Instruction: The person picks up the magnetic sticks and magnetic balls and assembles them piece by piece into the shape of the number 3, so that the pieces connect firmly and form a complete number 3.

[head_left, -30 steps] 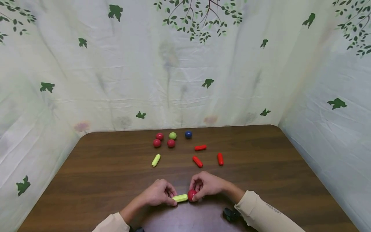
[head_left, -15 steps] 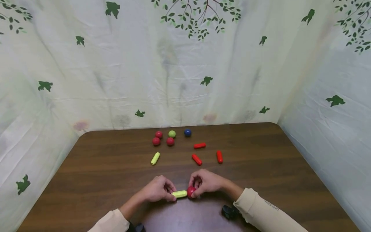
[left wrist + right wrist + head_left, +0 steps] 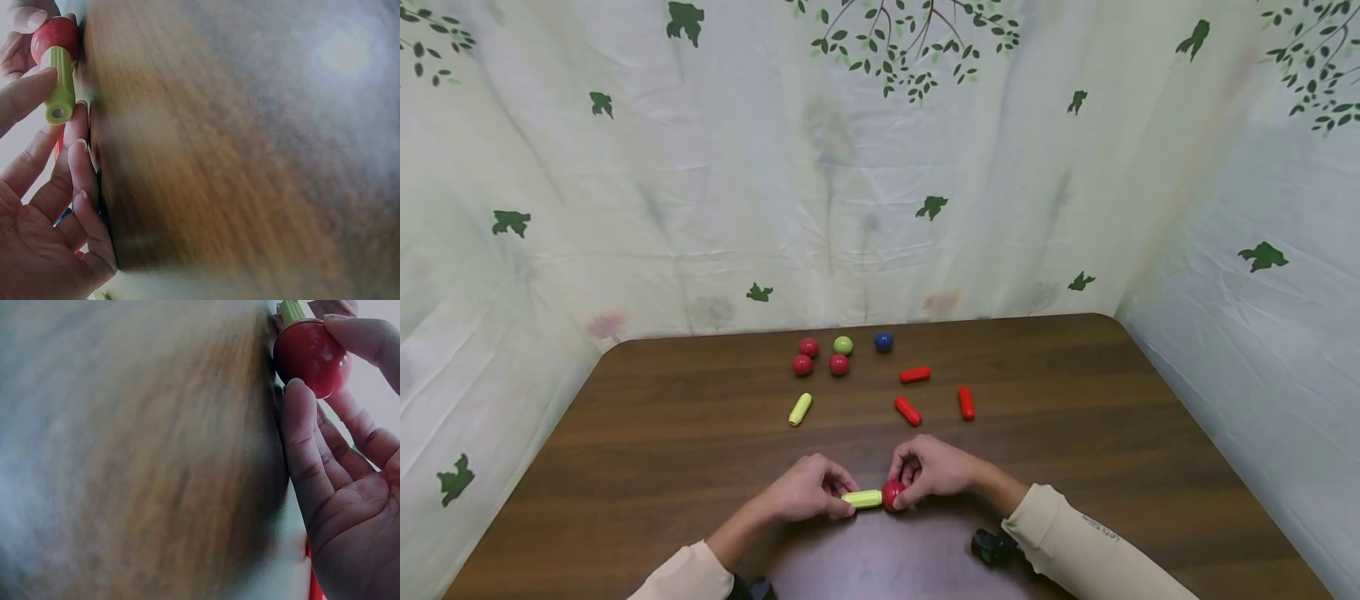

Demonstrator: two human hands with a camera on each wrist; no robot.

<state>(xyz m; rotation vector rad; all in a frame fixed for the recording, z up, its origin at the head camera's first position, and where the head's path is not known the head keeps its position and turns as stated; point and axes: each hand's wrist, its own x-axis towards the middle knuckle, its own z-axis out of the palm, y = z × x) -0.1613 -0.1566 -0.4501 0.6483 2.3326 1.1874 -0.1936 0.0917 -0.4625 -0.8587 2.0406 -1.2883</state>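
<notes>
Near the table's front edge, the left hand [image 3: 809, 490] pinches the left end of a yellow-green stick [image 3: 862, 499] between thumb and fingers. The right hand [image 3: 934, 468] grips a red ball [image 3: 892, 495] that touches the stick's right end. In the left wrist view the stick [image 3: 59, 81] meets the ball [image 3: 55, 36], and its near end shows a small grey disc. The right wrist view has the thumb and fingers around the ball [image 3: 312, 357], with the stick [image 3: 292, 310] behind it.
Toward the back lie several red balls [image 3: 802, 365], a green ball [image 3: 843, 345] and a blue ball [image 3: 883, 341]. Nearer are red sticks [image 3: 966, 403] and another yellow-green stick [image 3: 801, 409]. A curtain [image 3: 737, 167] hangs behind the table [image 3: 647, 433].
The whole head view has shifted slightly up and left. Both hands keep their grip on the stick and the ball, which stay end to end.
</notes>
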